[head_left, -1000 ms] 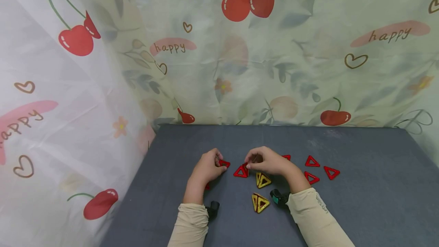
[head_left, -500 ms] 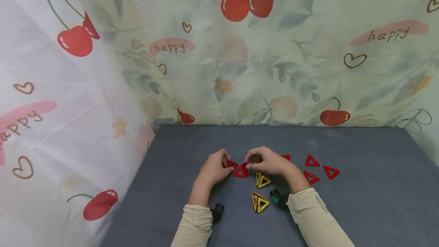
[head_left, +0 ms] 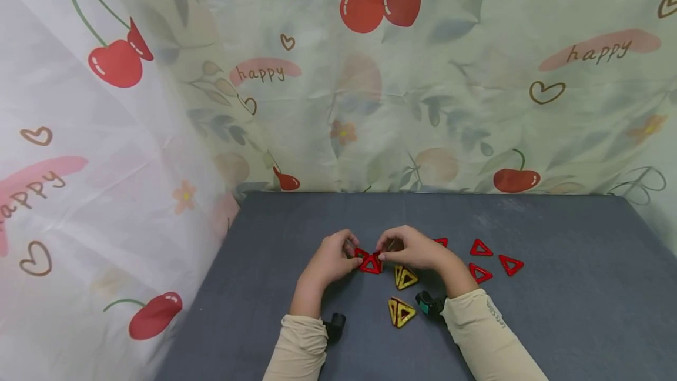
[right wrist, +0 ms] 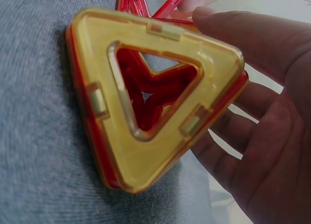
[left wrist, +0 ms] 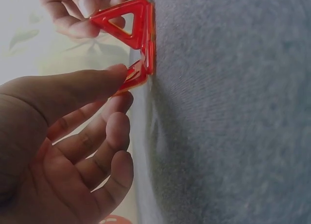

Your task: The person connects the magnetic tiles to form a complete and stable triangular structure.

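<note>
My left hand pinches a red triangular magnetic tile between thumb and forefinger, its other fingers loosely curled. Opposite it, my right hand grips a second red triangular magnetic tile by its upper corner. A third red tile lies on the table between the hands, seen edge-on in the left wrist view. Both held tiles rise at a slant from its edges. A yellow-and-red tile pyramid fills the right wrist view, close beside the right hand and partly hiding the red tiles.
Two yellow-and-red pyramids stand near the right forearm, the nearer one towards the front. Several loose red tiles lie to the right on the grey table. A patterned curtain hangs along the table's back and left.
My left hand has moved right with its red tile, bringing it against the middle tile. My right hand has stayed nearly still. A red piece by the left forearm is now hidden.
</note>
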Demonstrator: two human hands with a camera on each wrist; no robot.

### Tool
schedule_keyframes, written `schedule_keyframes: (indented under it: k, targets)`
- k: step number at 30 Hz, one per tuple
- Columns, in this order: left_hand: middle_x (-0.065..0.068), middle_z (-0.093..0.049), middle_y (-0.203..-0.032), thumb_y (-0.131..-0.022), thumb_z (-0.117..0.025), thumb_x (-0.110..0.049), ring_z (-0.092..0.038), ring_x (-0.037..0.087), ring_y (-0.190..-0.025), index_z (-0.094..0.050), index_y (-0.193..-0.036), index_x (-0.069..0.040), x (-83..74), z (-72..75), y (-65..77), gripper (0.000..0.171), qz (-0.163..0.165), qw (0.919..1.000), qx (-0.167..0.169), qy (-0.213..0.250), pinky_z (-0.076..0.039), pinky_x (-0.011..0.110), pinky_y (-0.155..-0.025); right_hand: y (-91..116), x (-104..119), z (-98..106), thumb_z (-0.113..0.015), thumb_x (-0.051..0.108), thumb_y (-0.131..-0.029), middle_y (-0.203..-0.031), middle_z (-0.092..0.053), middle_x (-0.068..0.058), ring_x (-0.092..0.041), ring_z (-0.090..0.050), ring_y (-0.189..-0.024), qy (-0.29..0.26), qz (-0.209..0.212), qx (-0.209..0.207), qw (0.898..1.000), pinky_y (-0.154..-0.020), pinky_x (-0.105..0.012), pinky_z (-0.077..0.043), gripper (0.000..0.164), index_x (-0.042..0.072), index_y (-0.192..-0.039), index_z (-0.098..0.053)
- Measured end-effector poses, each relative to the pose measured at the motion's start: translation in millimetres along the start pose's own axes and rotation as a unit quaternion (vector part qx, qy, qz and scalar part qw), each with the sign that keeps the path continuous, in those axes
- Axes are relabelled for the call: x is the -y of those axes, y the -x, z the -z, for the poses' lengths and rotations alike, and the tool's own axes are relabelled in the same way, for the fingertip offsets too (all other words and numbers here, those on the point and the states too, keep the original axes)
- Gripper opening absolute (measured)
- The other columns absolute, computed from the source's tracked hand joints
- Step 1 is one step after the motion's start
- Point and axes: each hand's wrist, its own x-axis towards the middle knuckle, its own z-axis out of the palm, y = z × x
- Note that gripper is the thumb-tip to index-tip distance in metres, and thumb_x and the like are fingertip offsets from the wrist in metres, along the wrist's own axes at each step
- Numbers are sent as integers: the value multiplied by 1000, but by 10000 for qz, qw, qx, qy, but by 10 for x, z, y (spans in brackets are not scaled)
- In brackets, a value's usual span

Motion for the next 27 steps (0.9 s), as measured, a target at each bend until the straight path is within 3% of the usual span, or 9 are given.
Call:
schedule_keyframes:
  k: [15, 27]
  targets:
    - [3, -70, -92, -94, -80, -9, -64, 15, -76, -70, -107, -8, -64, 8, 14, 16, -266, 9993, 267, 51, -54, 31, -68, 3, 83, -23, -71, 16, -103, -107, -76, -5, -34, -75, -99, -18, -5, 64, 10000, -83, -32, -59, 17, 5, -115, -75]
    - [3, -71, -88, -91, -84, -9, -66, 19, -75, -70, -99, -8, -65, 13, 20, 16, -502, 9981, 360, 56, -53, 28, -65, 10, 125, -30, -72, 15, -102, -106, -75, -2, -34, -75, -99, -28, 20, 37, 10000, -83, -31, -58, 14, 8, -114, -75]
